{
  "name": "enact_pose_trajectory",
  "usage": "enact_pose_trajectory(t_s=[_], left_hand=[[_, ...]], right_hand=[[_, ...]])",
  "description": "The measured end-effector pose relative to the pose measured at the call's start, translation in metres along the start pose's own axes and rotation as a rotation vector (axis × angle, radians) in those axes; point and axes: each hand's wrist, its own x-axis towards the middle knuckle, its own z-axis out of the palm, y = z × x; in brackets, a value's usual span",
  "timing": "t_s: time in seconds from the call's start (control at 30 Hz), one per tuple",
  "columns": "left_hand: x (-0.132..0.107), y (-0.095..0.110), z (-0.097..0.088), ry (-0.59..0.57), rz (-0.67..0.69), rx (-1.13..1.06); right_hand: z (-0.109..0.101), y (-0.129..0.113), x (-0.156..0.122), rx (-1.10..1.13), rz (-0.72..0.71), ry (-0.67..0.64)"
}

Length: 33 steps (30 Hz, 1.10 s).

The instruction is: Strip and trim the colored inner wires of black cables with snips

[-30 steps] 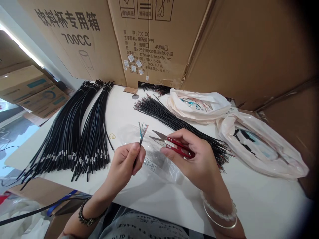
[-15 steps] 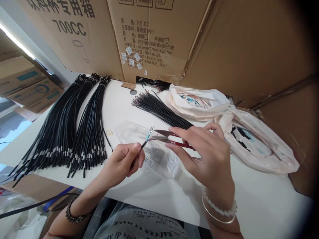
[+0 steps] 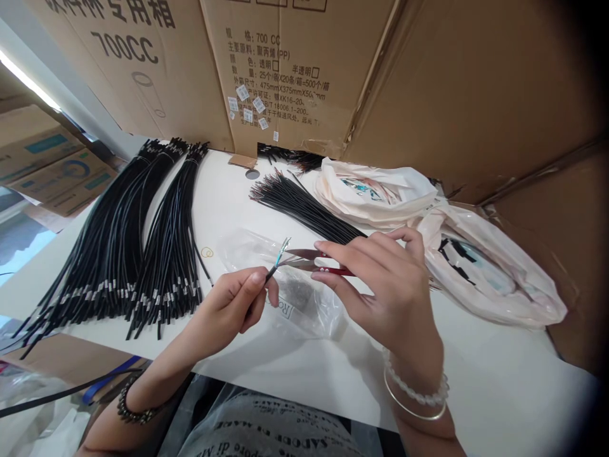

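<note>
Pinched between the thumb and fingers of my left hand (image 3: 238, 301) is a black cable (image 3: 271, 273), its stripped end pointing up and right. Blue-green foil (image 3: 280, 255) and fine strands show at that end. My right hand (image 3: 380, 285) grips small thread snips (image 3: 328, 263) with red handles. Their blades point left and lie at the strands beside the foil; whether they cut through any cannot be made out. Beneath the hands lies a clear plastic bag (image 3: 304, 289) with printed letters and something grey inside. A bundle of black cables (image 3: 314, 212) with stripped ends lies behind my right hand.
Large bundles of black cables (image 3: 118, 222) fan out on the left of the white table (image 3: 228, 197). Two white bags stand at the right, one with foil scraps (image 3: 366, 189), one with black pieces (image 3: 461, 260). Tall cardboard boxes (image 3: 295, 63) wall off the back.
The snips' blades have closed somewhat and moved slightly left, nearer the cable's stripped end. My left hand keeps its hold. The whole view has shifted a little.
</note>
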Motion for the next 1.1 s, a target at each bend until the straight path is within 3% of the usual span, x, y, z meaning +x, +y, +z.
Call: enact_pose_trajectory(t_s=[0.13, 0.33, 0.5, 0.63, 0.87, 1.1], left_hand=[[-0.003, -0.003, -0.004, 0.0, 0.064, 0.098], [-0.001, 0.002, -0.015, 0.193, 0.358, 0.713], [0.0, 0.013, -0.024, 0.228, 0.638, 1.058], [-0.003, 0.023, -0.031, 0.202, 0.788, 1.145], [-0.009, 0.03, -0.033, 0.22, 0.788, 1.072], [-0.017, 0.029, -0.031, 0.28, 0.847, 1.134]], right_hand=[[-0.002, 0.002, 0.001, 0.023, 0.016, 0.03], [-0.009, 0.007, 0.001, 0.068, 0.015, 0.045], [-0.018, 0.013, 0.002, 0.067, -0.043, -0.014], [-0.025, 0.012, 0.005, 0.07, -0.156, -0.116], [-0.026, 0.008, 0.008, 0.025, -0.239, -0.079], [-0.028, 0.003, 0.007, -0.005, -0.28, -0.052]])
